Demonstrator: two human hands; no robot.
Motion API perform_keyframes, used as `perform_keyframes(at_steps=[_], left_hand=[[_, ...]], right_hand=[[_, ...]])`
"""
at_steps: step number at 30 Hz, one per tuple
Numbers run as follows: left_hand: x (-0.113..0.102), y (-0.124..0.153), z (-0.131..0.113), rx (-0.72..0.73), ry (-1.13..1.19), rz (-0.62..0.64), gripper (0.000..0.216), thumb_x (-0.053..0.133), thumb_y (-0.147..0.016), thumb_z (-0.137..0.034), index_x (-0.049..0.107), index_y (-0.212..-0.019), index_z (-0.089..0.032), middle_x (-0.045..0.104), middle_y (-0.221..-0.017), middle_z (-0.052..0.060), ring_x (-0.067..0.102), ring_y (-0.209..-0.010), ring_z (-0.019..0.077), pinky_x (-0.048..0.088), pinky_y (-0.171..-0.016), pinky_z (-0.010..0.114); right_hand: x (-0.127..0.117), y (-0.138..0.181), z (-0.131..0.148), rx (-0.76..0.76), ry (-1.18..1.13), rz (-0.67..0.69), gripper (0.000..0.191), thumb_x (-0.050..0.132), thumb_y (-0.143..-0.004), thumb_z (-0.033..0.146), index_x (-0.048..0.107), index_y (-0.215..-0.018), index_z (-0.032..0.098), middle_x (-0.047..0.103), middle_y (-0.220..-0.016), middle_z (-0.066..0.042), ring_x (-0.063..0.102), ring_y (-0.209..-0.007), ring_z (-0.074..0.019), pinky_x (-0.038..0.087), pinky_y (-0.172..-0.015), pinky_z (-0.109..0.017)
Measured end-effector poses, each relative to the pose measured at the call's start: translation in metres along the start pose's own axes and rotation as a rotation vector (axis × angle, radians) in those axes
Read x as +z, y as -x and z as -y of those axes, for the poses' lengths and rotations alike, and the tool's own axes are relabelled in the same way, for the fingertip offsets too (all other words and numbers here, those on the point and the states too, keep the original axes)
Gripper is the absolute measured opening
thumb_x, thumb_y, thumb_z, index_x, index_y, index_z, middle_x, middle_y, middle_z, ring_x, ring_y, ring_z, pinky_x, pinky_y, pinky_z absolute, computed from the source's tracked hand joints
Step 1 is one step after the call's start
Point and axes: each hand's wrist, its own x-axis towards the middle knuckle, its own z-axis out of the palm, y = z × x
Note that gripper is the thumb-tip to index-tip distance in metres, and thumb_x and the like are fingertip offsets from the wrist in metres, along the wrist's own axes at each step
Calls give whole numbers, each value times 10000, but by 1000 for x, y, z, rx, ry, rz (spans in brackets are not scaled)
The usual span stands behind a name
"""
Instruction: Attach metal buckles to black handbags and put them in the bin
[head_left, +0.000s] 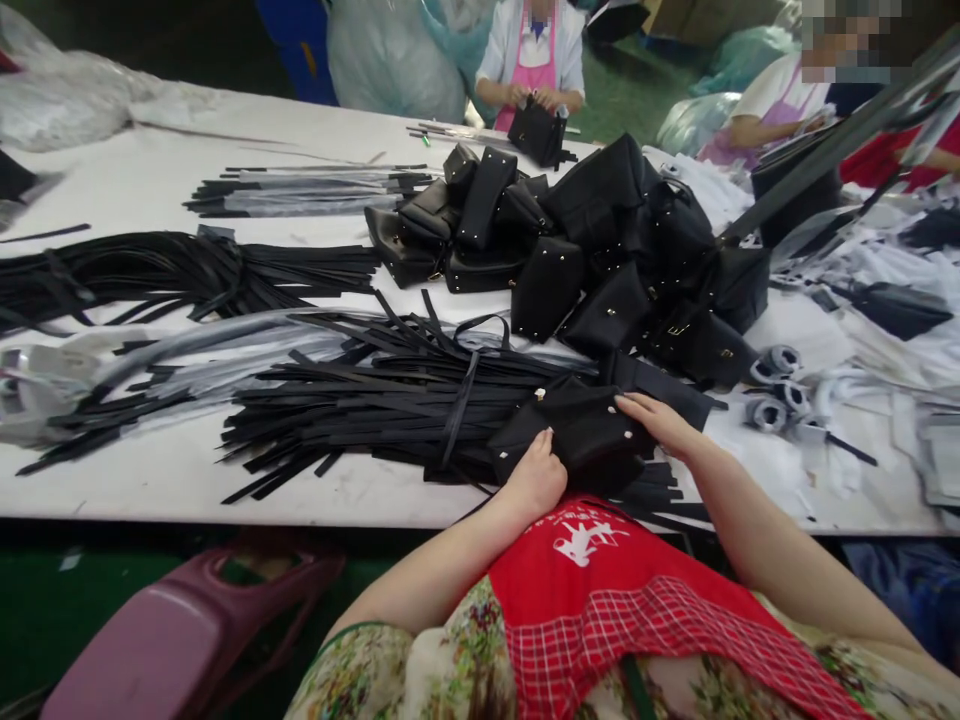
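Close to the table's front edge lies a black handbag (581, 425) with small metal studs at its corners. My left hand (538, 475) is closed on its near left side, fingers curled against the bag. On the far right corner rests my right hand (660, 420), its fingers stretched along the bag's edge beside a stud. The bag lies over the right end of a tied bundle of black straps (375, 400). A heap of similar black bags (600, 250) is piled just beyond my hands.
More black straps (187, 270) lie at the left on the white table (180, 470). White rolls (776, 385) and white wrapping sit at the right. Across the table a person in a pink apron (534, 72) handles a black bag. A pink plastic chair (172, 630) stands lower left.
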Motion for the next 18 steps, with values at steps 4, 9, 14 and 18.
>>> perform_keyframes(at_steps=[4, 9, 14, 18], left_hand=[[1, -2, -11, -65, 128, -11, 136, 626, -773, -122, 742, -702, -117, 728, -748, 162, 532, -1207, 369, 293, -1103, 506], [-19, 6, -9, -603, 512, -286, 200, 605, -838, -309, 638, -696, -172, 679, -797, 108, 635, -927, 259, 437, -963, 408], [-31, -4, 21, -941, 634, -382, 239, 425, -940, -301, 611, -868, -170, 623, -721, 50, 620, -681, 170, 508, -678, 295], [-21, -23, 34, -1033, 775, -316, 251, 511, -909, -360, 631, -887, -140, 609, -631, 11, 564, -493, 114, 457, -482, 223]], right_hand=[[-6, -9, 9, -76, 340, 158, 491, 629, -718, 681, 718, -779, 202, 716, -768, -106, 648, -685, -264, 468, -636, -343], [4, 0, 0, -261, 405, 246, 420, 548, -821, 607, 700, -799, 217, 719, -778, -62, 652, -708, -236, 441, -624, -311], [-1, 17, -15, -470, 455, 172, 395, 524, -844, 588, 670, -804, 223, 714, -831, -52, 646, -737, -227, 428, -641, -305], [-1, 20, -18, -534, 456, 164, 385, 511, -862, 574, 649, -779, 223, 706, -814, -52, 644, -731, -227, 425, -635, -309]])
